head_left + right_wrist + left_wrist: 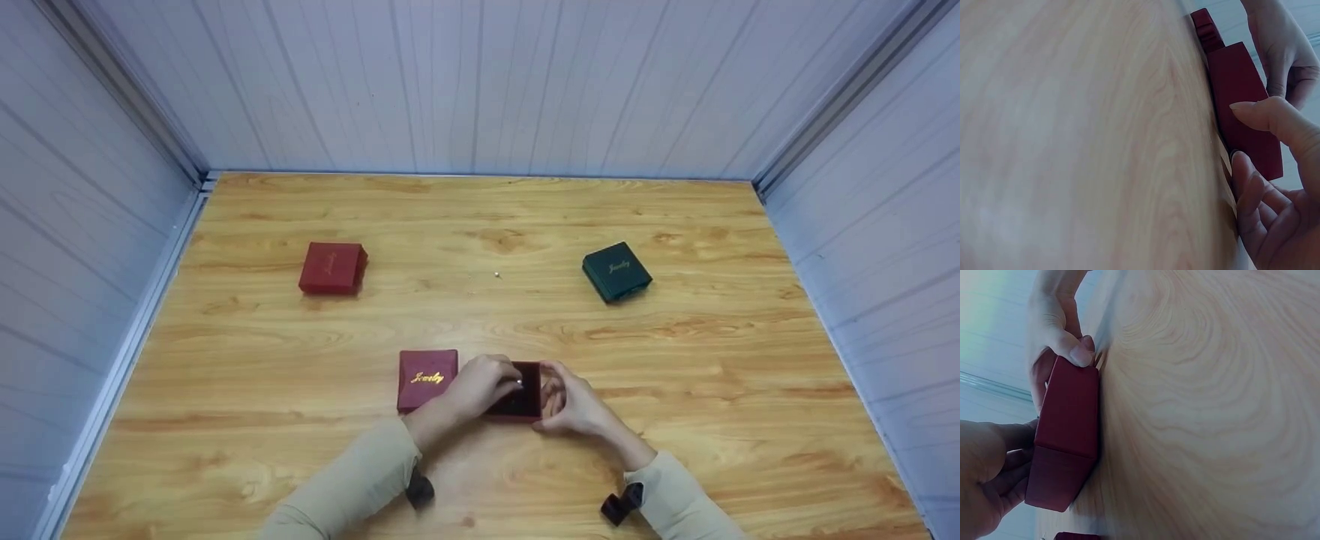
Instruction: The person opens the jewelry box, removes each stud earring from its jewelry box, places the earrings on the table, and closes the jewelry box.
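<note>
The open dark red jewelry box [530,412] sits on the table, its dark inside facing up. My left hand [480,386] reaches over its left side with curled fingers. A small shiny piece [519,382] shows at those fingertips, pinched over the dark lining; its kind is too small to make out. My right hand [576,405] grips the box at its right end, and in the right wrist view the thumb [1252,112] presses on the box's side wall [1235,84]. Just left of the box lies its maroon lid [427,379], with gold "Jewelry" lettering.
Farther back on the wooden table [480,330] stand a red box [331,268] at left and a dark green jewelry box [617,271] at right. Between them lies a tiny whitish bead-like thing [496,274]. Pale panel walls [480,90] enclose the back and both sides.
</note>
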`<state>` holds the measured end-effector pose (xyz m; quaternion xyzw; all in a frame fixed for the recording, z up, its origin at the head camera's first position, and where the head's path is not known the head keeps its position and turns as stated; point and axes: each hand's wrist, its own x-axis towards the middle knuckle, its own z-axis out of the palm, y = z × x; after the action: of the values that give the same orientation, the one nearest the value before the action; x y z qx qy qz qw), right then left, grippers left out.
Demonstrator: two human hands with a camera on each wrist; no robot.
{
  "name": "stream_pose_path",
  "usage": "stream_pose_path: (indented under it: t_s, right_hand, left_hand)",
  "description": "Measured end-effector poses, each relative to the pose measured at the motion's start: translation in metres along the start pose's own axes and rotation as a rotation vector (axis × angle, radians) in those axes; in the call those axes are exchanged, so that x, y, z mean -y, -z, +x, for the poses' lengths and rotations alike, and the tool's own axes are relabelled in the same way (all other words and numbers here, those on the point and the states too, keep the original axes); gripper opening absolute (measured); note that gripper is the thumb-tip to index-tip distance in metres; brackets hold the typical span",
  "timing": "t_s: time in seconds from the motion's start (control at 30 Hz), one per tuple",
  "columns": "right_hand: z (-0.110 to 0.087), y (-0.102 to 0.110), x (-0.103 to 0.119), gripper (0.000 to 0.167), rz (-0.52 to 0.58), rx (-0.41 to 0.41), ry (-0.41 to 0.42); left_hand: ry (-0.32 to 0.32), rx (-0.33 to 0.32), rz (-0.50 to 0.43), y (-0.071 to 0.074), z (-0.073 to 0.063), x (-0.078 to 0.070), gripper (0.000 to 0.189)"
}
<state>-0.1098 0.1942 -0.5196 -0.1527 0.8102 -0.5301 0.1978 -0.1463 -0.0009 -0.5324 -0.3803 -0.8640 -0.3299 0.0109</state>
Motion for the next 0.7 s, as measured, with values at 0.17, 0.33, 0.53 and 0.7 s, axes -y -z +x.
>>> stream_pose_path:
  t_s: [0.17, 0.33, 0.53, 0.7]
  right_hand:
    - [0.0, 0.0, 0.0, 0.08, -0.003, 0.0, 0.005]
    - [0.0, 0.0, 0.002, 0.079, -0.026, -0.008, 0.018]
    - [0.0, -0.001, 0.003, 0.079, -0.043, -0.016, 0.024]
    - [0.0, -0.001, 0.002, 0.078, -0.037, -0.013, 0.027]
  left_hand:
    - [-0.005, -0.003, -0.045, 0.001, 0.0, 0.001, 0.008]
    - [0.01, -0.027, -0.083, 0.004, 0.0, 0.002, 0.01]
    - [0.04, -0.041, -0.094, 0.01, 0.003, 0.001, 0.01]
    - [0.04, -0.075, -0.093, 0.014, 0.005, 0.002, 0.01]
